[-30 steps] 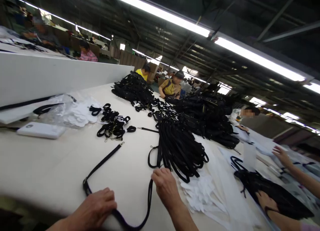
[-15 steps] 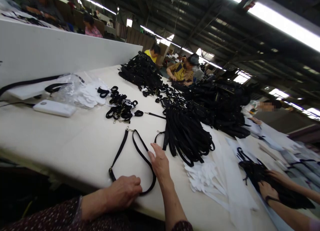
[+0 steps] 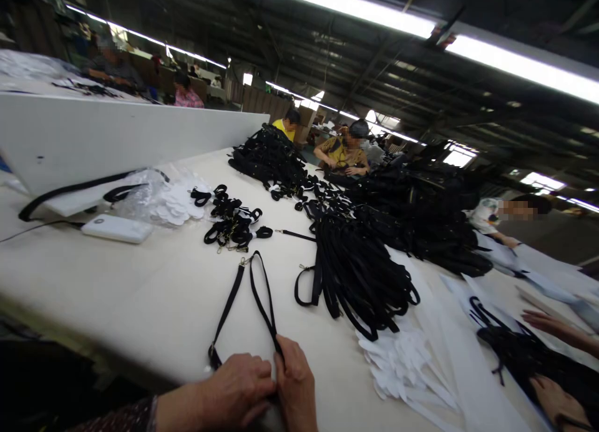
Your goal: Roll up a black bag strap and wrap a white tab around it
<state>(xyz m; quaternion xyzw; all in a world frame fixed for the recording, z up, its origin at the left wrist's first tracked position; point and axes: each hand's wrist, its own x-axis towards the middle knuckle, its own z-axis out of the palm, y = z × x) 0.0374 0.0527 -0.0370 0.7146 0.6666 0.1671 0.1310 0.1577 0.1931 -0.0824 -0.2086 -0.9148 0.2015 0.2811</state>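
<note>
A black strap (image 3: 228, 304) with metal clips lies in a loop on the white table, its clip end pointing away from me. My left hand (image 3: 241, 382) is closed at the near end of the strap, fingers curled. Right beside it, my right hand (image 3: 296, 376) grips the right-hand run of the strap between thumb and fingers. The two hands touch or nearly touch near the table's front edge. The part of the strap under my hands is hidden. A big bundle of black straps (image 3: 360, 270) lies to the right, and coiled straps (image 3: 234, 223) are piled ahead.
White paper-like strips (image 3: 402, 363) lie right of my hands. At left are a white power bank (image 3: 116, 228) with a cable, a plastic bag of white pieces (image 3: 171, 201) and a low white partition (image 3: 140, 132). A co-worker's hand (image 3: 556, 397) rests on black fabric at right.
My right hand has come down and left, from open beside the strap to closed around it next to my left hand. The strap's loop has narrowed. The camera view has tilted up.
</note>
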